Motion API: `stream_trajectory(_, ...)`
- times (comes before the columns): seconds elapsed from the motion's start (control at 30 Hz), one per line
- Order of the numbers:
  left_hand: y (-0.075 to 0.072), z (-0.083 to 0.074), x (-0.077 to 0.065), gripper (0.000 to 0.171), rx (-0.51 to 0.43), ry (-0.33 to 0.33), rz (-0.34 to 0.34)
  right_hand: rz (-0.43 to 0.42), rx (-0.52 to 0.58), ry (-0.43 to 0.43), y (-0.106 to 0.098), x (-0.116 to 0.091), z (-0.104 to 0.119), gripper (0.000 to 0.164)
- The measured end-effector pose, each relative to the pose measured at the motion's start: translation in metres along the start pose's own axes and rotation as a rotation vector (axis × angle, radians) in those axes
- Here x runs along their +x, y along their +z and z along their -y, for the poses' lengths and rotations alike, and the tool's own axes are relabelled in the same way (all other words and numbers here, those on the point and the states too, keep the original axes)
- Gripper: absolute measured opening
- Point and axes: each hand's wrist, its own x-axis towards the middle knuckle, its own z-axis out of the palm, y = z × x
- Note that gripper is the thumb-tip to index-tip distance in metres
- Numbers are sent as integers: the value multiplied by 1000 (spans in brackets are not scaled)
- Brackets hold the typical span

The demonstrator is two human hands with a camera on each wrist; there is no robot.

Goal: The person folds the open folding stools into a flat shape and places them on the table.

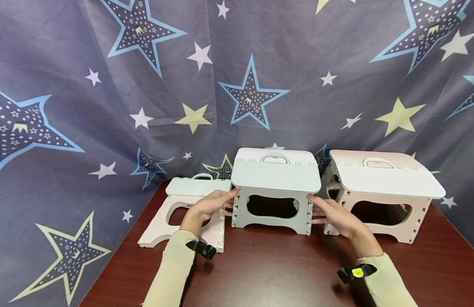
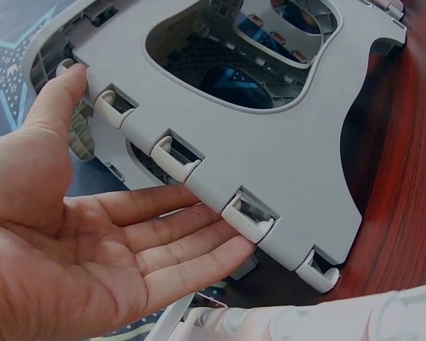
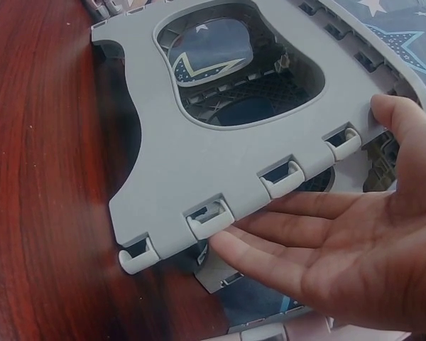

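Observation:
A pale grey-green folding step stool (image 1: 275,177) stands unfolded on the table, its carry handle up on top. At its left edge is my left hand (image 1: 210,204), thumb against the front panel's upper corner. That hand's straight fingers touch the hinged side edge in the left wrist view. On the opposite side my right hand (image 1: 336,215) touches the stool the same way, thumb high on the front edge. Its fingers (image 3: 291,263) lie extended along the white hinge knuckles in the right wrist view. The far leg panel is mostly hidden.
Left of the stool lies a folded pink and pale green step stool (image 1: 160,232), close by my left hand. An unfolded pink and white step stool (image 1: 390,179) stands at the right. A star-patterned curtain (image 1: 290,42) hangs behind the dark red-brown table (image 1: 275,277).

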Motion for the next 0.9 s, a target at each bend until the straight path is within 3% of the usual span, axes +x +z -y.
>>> stream_trajectory(0.9, -2, 3, 1, 70, 25, -5, 7, 29, 7, -19, -2, 0, -2, 68)
